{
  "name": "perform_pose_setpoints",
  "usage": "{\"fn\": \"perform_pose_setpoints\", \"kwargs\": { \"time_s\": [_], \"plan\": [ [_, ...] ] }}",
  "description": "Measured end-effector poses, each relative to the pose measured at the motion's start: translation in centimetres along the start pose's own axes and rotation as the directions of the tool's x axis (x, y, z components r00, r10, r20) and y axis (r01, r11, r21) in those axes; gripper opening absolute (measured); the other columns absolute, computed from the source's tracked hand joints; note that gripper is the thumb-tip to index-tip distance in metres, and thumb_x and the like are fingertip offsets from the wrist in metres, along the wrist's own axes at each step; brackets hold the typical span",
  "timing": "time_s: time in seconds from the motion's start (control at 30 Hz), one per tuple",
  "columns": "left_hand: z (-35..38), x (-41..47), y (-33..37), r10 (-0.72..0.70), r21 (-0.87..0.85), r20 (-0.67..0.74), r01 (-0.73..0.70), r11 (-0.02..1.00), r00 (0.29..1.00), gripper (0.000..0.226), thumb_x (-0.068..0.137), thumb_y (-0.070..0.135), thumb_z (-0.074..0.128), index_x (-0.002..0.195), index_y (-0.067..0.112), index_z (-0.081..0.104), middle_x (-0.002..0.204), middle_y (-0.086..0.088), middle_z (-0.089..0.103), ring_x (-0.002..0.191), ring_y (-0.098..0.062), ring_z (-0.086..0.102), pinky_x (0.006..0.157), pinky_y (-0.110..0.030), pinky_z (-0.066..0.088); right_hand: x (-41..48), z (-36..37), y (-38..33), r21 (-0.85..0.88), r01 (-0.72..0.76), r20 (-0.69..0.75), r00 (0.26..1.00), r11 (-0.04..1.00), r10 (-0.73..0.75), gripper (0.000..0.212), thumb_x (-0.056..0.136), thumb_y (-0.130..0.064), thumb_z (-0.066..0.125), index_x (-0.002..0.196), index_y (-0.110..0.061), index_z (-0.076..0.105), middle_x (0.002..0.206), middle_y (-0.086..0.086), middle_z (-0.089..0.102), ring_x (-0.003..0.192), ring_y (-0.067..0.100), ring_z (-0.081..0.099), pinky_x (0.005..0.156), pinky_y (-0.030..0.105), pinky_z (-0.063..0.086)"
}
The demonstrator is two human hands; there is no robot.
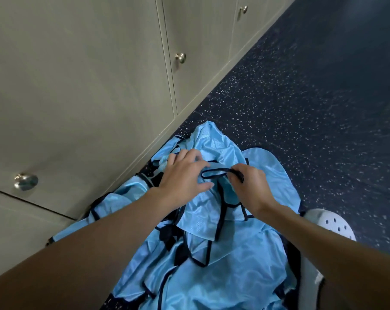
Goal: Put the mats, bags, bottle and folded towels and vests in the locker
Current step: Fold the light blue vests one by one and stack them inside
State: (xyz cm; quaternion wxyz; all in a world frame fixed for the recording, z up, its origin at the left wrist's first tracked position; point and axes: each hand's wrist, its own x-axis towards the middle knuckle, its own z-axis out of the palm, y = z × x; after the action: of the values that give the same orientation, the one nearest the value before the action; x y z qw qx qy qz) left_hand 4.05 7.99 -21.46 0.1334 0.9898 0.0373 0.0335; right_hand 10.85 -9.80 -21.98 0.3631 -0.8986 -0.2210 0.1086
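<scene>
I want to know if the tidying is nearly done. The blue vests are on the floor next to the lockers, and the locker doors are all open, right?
Not quite. The blue vests do lie on the floor next to the lockers, but the head view shows every locker door in sight shut, not open.

Left hand (182, 175) and right hand (250, 186) were bare, forearms too; one foot wore a whitish clog (330, 222) with round holes
</scene>
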Motion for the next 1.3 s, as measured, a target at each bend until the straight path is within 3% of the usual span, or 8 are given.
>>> {"fn": "perform_pose_setpoints", "kwargs": {
  "time_s": [0.33, 0.5, 0.67, 0.8, 0.87, 0.93, 1.0, 1.3],
  "plan": [
    [-8.1, 2.4, 3.0, -0.128, -0.536, -0.239, -0.021, 0.844, 0.962, 0.013, 0.087, 0.001, 0.065, 0.094, 0.010, 0.070, 0.082, 0.001, 0.067, 0.080, -0.022, 0.063, 0.078, -0.037, 0.050, 2.0, -7.2, -5.0, 0.148, 0.104, -0.045, 0.994, 0.983, -0.099, 0.016, 0.097, -0.014, 0.057, 0.083, -0.016, 0.064, 0.063, -0.007, 0.053, 0.056, 0.005, 0.041, 0.051, 0.016, 0.033],
    [-16.7, 3.4, 4.7, -0.055, -0.511, -0.306, -0.116, 0.852, 0.950, 0.020, 0.091, 0.001, 0.063, 0.090, 0.021, 0.067, 0.083, -0.008, 0.069, 0.080, -0.029, 0.066, 0.080, -0.047, 0.055, 2.4, -12.9, -10.7, 0.131, 0.220, -0.051, 0.975, 0.967, -0.215, 0.016, 0.100, -0.016, 0.054, 0.087, -0.015, 0.063, 0.066, -0.006, 0.056, 0.055, 0.005, 0.043, 0.048, 0.013, 0.035],
    [-26.1, 3.5, 6.6, -0.029, -0.473, -0.438, -0.203, 0.857, 0.898, 0.014, 0.094, 0.011, 0.065, 0.082, 0.017, 0.067, 0.067, -0.008, 0.063, 0.059, -0.008, 0.049, 0.060, -0.033, 0.043, 2.0, -19.4, -17.3, 0.119, 0.354, -0.108, 0.933, 0.928, -0.343, 0.015, 0.099, -0.027, 0.055, 0.108, -0.019, 0.063, 0.083, 0.002, 0.067, 0.072, 0.014, 0.062, 0.063, 0.032, 0.051],
    [-33.4, 2.4, 9.4, -0.006, -0.380, -0.552, -0.245, 0.892, 0.834, 0.042, 0.093, 0.015, 0.068, 0.059, 0.029, 0.047, 0.044, 0.012, 0.038, 0.045, -0.003, 0.035, 0.049, -0.015, 0.027, -0.5, -23.4, -22.3, 0.256, 0.454, 0.002, 0.882, 0.853, -0.470, 0.042, 0.092, -0.031, 0.067, 0.130, -0.015, 0.058, 0.105, -0.002, 0.071, 0.090, 0.002, 0.066, 0.074, 0.016, 0.050],
    [-36.1, 1.4, 10.4, 0.015, -0.331, -0.582, -0.253, 0.909, 0.813, 0.039, 0.093, 0.017, 0.068, 0.059, 0.018, 0.049, 0.048, 0.011, 0.035, 0.047, -0.005, 0.033, 0.050, -0.018, 0.025, -1.6, -24.5, -24.0, 0.274, 0.466, 0.044, 0.868, 0.841, -0.495, 0.033, 0.091, -0.020, 0.070, 0.122, -0.012, 0.062, 0.108, 0.000, 0.072, 0.097, 0.008, 0.069, 0.081, 0.022, 0.055],
    [-38.1, 0.2, 11.0, 0.023, -0.306, -0.612, -0.264, 0.915, 0.790, 0.032, 0.093, 0.018, 0.067, 0.067, 0.004, 0.056, 0.055, 0.008, 0.036, 0.049, -0.005, 0.031, 0.052, -0.022, 0.026, -2.8, -25.3, -25.3, 0.249, 0.481, -0.003, 0.869, 0.841, -0.496, 0.007, 0.093, -0.015, 0.065, 0.092, -0.008, 0.063, 0.083, 0.006, 0.068, 0.072, 0.008, 0.067, 0.066, 0.028, 0.055],
    [-39.6, -1.1, 11.2, 0.017, -0.281, -0.642, -0.256, 0.925, 0.767, 0.033, 0.093, 0.019, 0.067, 0.071, -0.003, 0.057, 0.057, 0.003, 0.039, 0.052, -0.007, 0.029, 0.052, -0.024, 0.027, -3.8, -25.7, -26.4, 0.245, 0.469, -0.101, 0.883, 0.849, -0.458, 0.030, 0.096, -0.012, 0.059, 0.069, -0.013, 0.046, 0.062, -0.002, 0.046, 0.045, -0.001, 0.043, 0.047, 0.015, 0.036],
    [-39.9, -7.4, 9.0, -0.224, -0.409, -0.618, -0.064, 0.910, 0.753, 0.036, 0.095, 0.016, 0.062, 0.063, 0.010, 0.049, 0.046, 0.013, 0.033, 0.045, -0.006, 0.028, 0.047, -0.018, 0.023, -7.2, -25.1, -29.2, 0.257, 0.478, -0.162, 0.878, 0.840, -0.450, 0.018, 0.097, -0.022, 0.060, 0.080, -0.018, 0.063, 0.078, 0.012, 0.064, 0.062, 0.015, 0.049, 0.060, 0.029, 0.041]
  ]
}}
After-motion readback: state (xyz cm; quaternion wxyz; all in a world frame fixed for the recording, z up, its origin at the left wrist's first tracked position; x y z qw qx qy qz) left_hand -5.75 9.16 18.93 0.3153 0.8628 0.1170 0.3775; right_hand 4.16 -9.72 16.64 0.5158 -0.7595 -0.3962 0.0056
